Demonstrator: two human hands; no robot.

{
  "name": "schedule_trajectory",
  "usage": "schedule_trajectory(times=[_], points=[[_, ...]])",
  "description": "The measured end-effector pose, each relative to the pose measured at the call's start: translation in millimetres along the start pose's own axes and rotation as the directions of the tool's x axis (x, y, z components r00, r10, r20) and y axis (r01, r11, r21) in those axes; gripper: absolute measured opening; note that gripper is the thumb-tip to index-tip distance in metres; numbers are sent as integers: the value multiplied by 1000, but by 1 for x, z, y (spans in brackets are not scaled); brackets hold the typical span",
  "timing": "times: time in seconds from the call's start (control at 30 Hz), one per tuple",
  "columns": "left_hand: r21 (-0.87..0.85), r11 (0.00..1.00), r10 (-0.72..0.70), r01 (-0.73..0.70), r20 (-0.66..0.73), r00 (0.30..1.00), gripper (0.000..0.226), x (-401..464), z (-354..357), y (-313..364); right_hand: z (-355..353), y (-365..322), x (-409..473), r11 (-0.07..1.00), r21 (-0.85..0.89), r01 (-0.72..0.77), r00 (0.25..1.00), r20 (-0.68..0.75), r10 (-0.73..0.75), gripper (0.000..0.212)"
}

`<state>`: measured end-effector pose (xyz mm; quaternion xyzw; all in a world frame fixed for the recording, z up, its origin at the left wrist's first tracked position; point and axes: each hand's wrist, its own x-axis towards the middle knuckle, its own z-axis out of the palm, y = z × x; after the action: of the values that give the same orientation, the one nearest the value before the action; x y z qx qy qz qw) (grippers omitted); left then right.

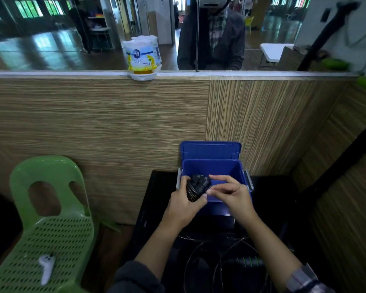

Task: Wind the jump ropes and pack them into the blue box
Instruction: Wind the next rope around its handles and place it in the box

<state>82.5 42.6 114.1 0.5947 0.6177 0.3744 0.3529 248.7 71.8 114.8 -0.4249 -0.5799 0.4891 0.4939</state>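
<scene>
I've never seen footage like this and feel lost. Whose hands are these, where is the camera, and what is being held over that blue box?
There is no machine here: a person wears a camera on the head, looking forward and down, so you see their own two arms. The left hand grips a wound black jump rope bundle, and the right hand pinches at it with its fingers. Both are over the open blue box, lid raised, which stands on a dark surface. Loose rope with a green-ringed handle lies nearer the person. To the left is a green chair with a white controller on its seat.
</scene>
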Motion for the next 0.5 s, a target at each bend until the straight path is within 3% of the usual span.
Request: schedule_trajectory(times=[0.17,0.3,0.5], points=[[3,999,-43,43,29,999,54,-3,5,-5,-2,-3,4,996,-62,69,997,-30,-71,13],[47,997,-60,60,0,998,59,-4,6,-1,-5,-6,6,1000,-21,3,1000,-27,-4,41],[122,990,-77,75,7,997,60,-4,6,-4,-5,3,7,965,-250,75,997,12,-75,31]])
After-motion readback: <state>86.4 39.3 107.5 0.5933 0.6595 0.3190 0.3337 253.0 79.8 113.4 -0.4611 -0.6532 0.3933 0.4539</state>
